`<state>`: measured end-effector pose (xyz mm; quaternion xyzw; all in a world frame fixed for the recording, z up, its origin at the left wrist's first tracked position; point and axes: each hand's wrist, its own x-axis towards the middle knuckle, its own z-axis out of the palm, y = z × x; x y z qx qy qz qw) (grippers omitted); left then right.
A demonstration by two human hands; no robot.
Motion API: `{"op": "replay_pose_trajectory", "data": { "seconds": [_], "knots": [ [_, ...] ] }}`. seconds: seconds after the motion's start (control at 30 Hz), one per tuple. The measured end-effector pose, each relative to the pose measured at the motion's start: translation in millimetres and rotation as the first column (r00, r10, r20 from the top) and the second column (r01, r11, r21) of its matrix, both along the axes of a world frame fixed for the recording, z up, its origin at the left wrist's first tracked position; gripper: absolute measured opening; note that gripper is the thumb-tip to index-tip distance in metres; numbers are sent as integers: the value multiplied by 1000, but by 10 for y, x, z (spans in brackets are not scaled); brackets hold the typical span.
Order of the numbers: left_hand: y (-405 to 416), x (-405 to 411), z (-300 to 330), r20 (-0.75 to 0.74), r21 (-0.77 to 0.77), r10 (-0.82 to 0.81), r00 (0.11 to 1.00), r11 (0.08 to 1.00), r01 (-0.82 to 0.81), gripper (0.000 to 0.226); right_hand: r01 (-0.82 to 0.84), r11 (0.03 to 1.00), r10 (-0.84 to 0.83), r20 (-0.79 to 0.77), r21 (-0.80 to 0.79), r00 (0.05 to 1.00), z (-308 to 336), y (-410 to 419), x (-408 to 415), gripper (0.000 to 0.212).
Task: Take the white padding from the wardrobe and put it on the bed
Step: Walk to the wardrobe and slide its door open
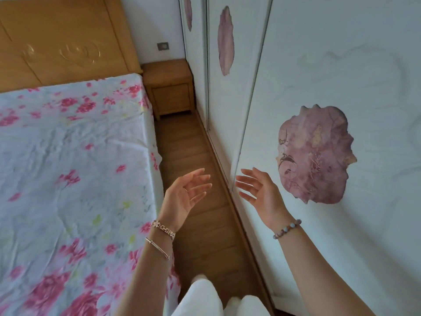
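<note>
Both hands are empty, fingers loosely spread. The right hand (259, 192) seems just short of the wardrobe (319, 65). The left hand (184, 195) hangs beside the bed (68, 156).

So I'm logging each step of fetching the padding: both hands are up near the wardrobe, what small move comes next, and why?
Probably slide the nearest wardrobe door open. The doors look closed, no padding is visible, and both the left hand and right hand are open and empty, the right one close to that door's edge. The bed waits alongside.

One bed (68, 156), one nightstand (169, 87), three bracelets (163, 230), two empty hands (186, 195).
</note>
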<state>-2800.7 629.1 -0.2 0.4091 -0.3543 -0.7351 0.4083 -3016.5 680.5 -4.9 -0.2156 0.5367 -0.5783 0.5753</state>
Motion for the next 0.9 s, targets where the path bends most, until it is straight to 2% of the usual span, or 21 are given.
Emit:
{"op": "replay_pose_trajectory", "data": {
  "seconds": [0.1, 0.3, 0.47, 0.7, 0.9],
  "knots": [
    [-283, 145, -58, -18, 28, 77, 997, 997, -76, 39, -80, 997, 80, -10, 20, 997, -25, -416, 139, 31],
    [-883, 312, -105, -14, 31, 126, 992, 992, -126, 36, -94, 996, 94, -9, 12, 996, -74, -1142, 349, 36],
    [-1578, 532, -57, -12, 19, 134, 991, 991, -134, 36, -117, 993, 117, -33, 2, 993, -55, -1879, 598, 30],
    [-2318, 768, -4, -26, -5, 117, 993, 993, -117, 41, -119, 992, 117, -48, -45, 992, 53, -2643, 773, 36],
    [-2902, 800, -31, -29, 4, 118, 993, 993, -118, 37, -131, 990, 129, -53, -45, 990, 30, -3213, 819, 37]
  ]
}}
